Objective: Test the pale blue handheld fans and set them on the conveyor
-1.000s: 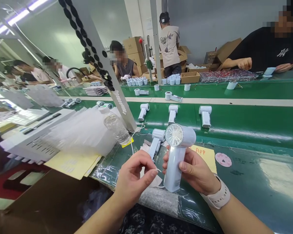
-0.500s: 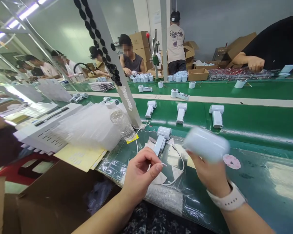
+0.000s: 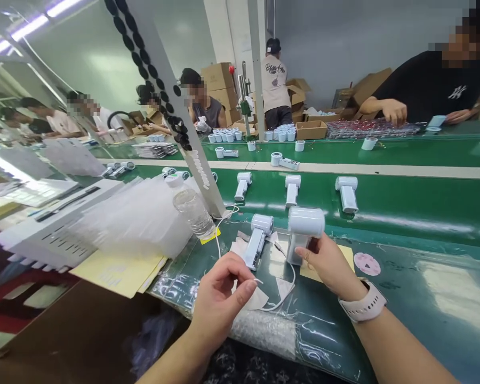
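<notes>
While the right hand (image 3: 330,266) grips a white handheld fan (image 3: 306,224) by its handle, the fan stands upright along its long axis, with the round head on top and the handle pointing down toward the tabletop (image 3: 408,277). The head lies crosswise, so the side of its barrel faces the camera and the grille is turned out of sight. The right fingers (image 3: 306,254) close around the handle and hide part of it; whether its foot touches the yellow paper (image 3: 310,273) beneath, I cannot tell. A white watch band (image 3: 362,303) circles that wrist. The left hand (image 3: 220,298) is closed in a tight pinch, and a short end of white cable (image 3: 257,280) pokes out past the left fingers (image 3: 246,287); how much of it they hold is hard to make out. Just left of the held fan, a second fan (image 3: 258,240) lies on a clear plastic sheet (image 3: 304,314), its head pointing away. Beyond, more fans sit in a row on the green conveyor belt (image 3: 400,197), and a water bottle (image 3: 194,213) stands beside clear plastic bags (image 3: 132,218).
</notes>
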A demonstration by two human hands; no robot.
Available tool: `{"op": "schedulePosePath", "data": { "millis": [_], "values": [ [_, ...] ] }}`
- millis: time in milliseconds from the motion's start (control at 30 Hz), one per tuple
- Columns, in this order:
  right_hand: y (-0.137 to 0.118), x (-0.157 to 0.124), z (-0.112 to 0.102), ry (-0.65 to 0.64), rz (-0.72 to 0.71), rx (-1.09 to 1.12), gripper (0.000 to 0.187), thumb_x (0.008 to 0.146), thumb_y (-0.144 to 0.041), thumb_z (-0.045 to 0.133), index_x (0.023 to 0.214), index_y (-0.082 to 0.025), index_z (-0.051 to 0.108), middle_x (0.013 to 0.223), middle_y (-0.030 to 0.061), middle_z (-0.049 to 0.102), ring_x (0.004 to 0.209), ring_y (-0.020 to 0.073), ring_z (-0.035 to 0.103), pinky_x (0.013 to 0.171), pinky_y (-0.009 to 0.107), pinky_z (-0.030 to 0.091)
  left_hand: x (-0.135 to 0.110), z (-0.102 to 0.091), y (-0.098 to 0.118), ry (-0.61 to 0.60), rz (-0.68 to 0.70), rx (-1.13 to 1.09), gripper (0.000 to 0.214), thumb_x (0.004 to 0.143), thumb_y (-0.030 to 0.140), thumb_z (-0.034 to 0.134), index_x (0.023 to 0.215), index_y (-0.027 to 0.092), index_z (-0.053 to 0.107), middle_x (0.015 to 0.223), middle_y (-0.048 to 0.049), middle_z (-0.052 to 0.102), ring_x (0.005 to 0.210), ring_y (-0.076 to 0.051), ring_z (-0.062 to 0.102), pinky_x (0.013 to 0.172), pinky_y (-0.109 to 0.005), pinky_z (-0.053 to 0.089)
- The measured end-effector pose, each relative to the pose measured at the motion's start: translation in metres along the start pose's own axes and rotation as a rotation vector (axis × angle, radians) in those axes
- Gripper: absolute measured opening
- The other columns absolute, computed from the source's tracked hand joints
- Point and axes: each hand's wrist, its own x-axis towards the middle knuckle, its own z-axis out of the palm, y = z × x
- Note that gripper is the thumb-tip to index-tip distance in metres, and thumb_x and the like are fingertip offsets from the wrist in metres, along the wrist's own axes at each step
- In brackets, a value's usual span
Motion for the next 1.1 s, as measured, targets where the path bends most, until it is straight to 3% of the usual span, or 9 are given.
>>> {"op": "schedulePosePath", "data": {
  "millis": [133,300,367,467,633,700,833,967,1100],
  "values": [
    [-0.012,-0.014,0.001,-0.166,-0.057,0.388,0.048,0.075,-0.05,0.077,0.113,-0.025,0.061,0.114,0.0112,0.072,0.112,0.0334,0.065,0.095,0.053,0.05,-0.003,0.004,0.002,-0.068,-0.018,0.017,0.026,0.079,0.04,0.075,0.067,0.019,0.067,0.066,-0.002,0.056,0.063,-0.014,0.051,0.057,-0.026,0.04],
    [-0.023,-0.027,0.006,-0.285,-0.034,0.529,0.048,0.074,-0.05,0.079,0.114,-0.028,0.063,0.105,0.0084,0.074,0.102,0.0308,0.069,0.091,0.052,0.053,-0.003,0.006,0.004,-0.068,-0.008,0.005,0.024,0.08,0.039,0.074,0.069,0.019,0.067,0.068,-0.0019,0.057,0.065,-0.014,0.052,0.059,-0.026,0.041],
    [-0.022,-0.025,0.005,-0.277,-0.137,0.46,0.041,0.075,-0.051,0.078,0.106,-0.027,0.066,0.101,0.008,0.074,0.099,0.0301,0.069,0.089,0.05,0.054,-0.003,0.007,0.003,-0.063,-0.005,0.008,0.022,0.08,0.036,0.074,0.069,0.02,0.067,0.068,-0.0016,0.057,0.065,-0.014,0.052,0.059,-0.025,0.041],
    [-0.015,-0.014,0.0,-0.132,-0.276,0.156,0.034,0.074,-0.048,0.077,0.098,-0.026,0.068,0.102,0.0081,0.073,0.099,0.0304,0.067,0.089,0.049,0.053,-0.004,0.009,0.001,-0.089,0.006,0.016,0.02,0.081,0.035,0.074,0.07,0.02,0.067,0.068,-0.0017,0.058,0.065,-0.014,0.052,0.06,-0.025,0.042],
    [-0.001,0.005,-0.004,0.015,-0.132,-0.148,0.028,0.066,-0.035,0.077,0.089,-0.02,0.069,0.086,0.0092,0.074,0.079,0.0323,0.068,0.079,0.054,0.053,-0.004,0.007,-0.001,-0.085,0.051,0.073,0.018,0.082,0.034,0.072,0.07,0.02,0.067,0.068,-0.0019,0.059,0.065,-0.015,0.053,0.06,-0.026,0.042],
    [0.001,0.003,-0.007,0.055,-0.132,-0.172,0.031,0.071,-0.039,0.073,0.095,-0.02,0.069,0.093,0.0111,0.075,0.086,0.0339,0.068,0.082,0.053,0.052,-0.001,-0.002,-0.003,-0.051,0.069,0.151,0.017,0.083,0.032,0.07,0.07,0.021,0.066,0.069,-0.0019,0.059,0.066,-0.015,0.054,0.061,-0.026,0.043],
    [0.006,0.001,-0.014,0.088,-0.172,-0.202,0.035,0.071,-0.043,0.074,0.1,-0.023,0.069,0.1,0.0103,0.075,0.096,0.0348,0.067,0.084,0.051,0.052,0.009,-0.052,-0.006,0.034,0.038,0.434,0.018,0.081,0.034,0.065,0.069,0.021,0.062,0.072,-0.0029,0.062,0.069,-0.017,0.055,0.065,-0.029,0.045],
    [0.015,0.011,-0.016,0.011,0.006,-0.257,0.026,0.067,-0.036,0.074,0.087,-0.021,0.067,0.079,0.0085,0.074,0.07,0.0311,0.067,0.063,0.046,0.054,0.014,-0.133,-0.001,0.034,-0.246,0.853,0.021,0.077,0.042,0.057,0.071,0.022,0.06,0.071,-0.0026,0.065,0.071,-0.021,0.059,0.068,-0.032,0.047],
    [0.014,0.009,-0.014,0.074,0.04,-0.216,0.031,0.064,-0.038,0.078,0.086,-0.02,0.067,0.086,0.0109,0.075,0.079,0.0335,0.069,0.073,0.05,0.053,0.013,-0.19,-0.01,0.205,-0.456,1.203,0.02,0.076,0.04,0.047,0.07,0.023,0.056,0.075,-0.0065,0.068,0.072,-0.025,0.062,0.067,-0.035,0.047]
  ]
}}
